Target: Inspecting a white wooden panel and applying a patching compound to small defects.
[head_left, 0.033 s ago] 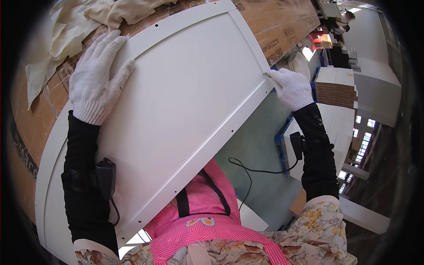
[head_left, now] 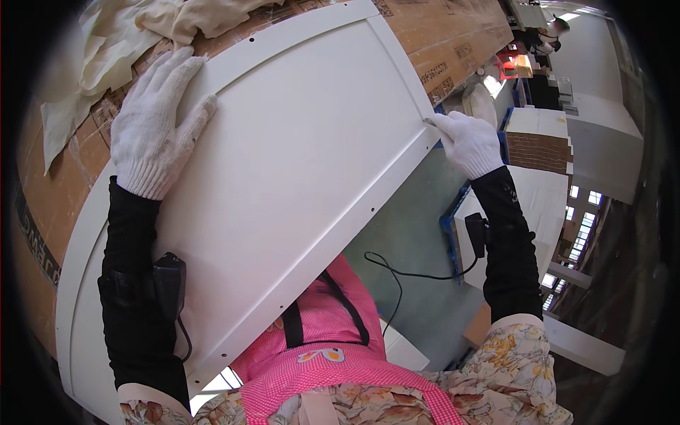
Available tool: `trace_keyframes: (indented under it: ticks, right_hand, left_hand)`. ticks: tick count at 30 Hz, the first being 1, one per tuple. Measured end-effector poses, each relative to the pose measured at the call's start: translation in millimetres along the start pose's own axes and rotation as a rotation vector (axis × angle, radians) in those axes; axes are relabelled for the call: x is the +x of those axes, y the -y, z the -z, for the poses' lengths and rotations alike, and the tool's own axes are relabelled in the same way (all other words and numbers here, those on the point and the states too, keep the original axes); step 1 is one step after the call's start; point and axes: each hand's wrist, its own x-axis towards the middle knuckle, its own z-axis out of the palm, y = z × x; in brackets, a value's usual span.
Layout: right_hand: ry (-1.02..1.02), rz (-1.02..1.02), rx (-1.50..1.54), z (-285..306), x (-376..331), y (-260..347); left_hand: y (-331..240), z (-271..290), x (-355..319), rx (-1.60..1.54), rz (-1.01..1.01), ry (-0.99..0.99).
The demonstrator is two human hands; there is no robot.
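Observation:
A large white framed panel [head_left: 283, 156] with small dark holes along its frame lies at a slant in front of me. Spread flat over its far left edge is my left hand [head_left: 156, 127], in a white knitted glove, with the fingers apart. My right hand [head_left: 467, 142], gloved the same way, is at the panel's right corner. Its fingers are curled together, with index finger and thumb toward the frame's edge. A small greyish bit shows at those fingertips, too small to name.
Brown cardboard [head_left: 453, 35] lies under the panel, with a cream cloth [head_left: 106, 57] at the far left. A black cable [head_left: 418, 273] hangs over the green floor [head_left: 418, 212]. Stacked white boards [head_left: 538, 122] stand on the right; another person [head_left: 549, 37] is far off.

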Motion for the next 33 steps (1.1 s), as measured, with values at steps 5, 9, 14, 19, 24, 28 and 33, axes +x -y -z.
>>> trace_keyframes:
  ticks: [5,9,14,19,24,28,33]
  right_hand:
    - [-0.030,0.006,0.030,0,-2,1]
    - [-0.037,0.015,0.039,6,12,-1]
    - [0.047,-0.003,-0.041,5,10,1]
    - [-0.026,-0.016,-0.080,7,14,10]
    - [0.036,-0.061,-0.121,6,2,15]
    - [-0.020,-0.034,-0.126,3,3,17]
    - [-0.105,-0.027,-0.085,0,10,15]
  left_hand:
    - [2,-1,-1,-0.015,0.001,-0.003]
    - [2,-2,0,-0.001,0.000,-0.012]
    - [2,-2,1,0.025,0.022,0.008]
    - [3,-3,1,0.043,0.033,0.004]
    - [-1,-3,3,0.032,0.036,0.014]
    - [2,0,1,0.028,0.037,0.015]
    - [1,-2,1,-0.011,0.039,0.015]
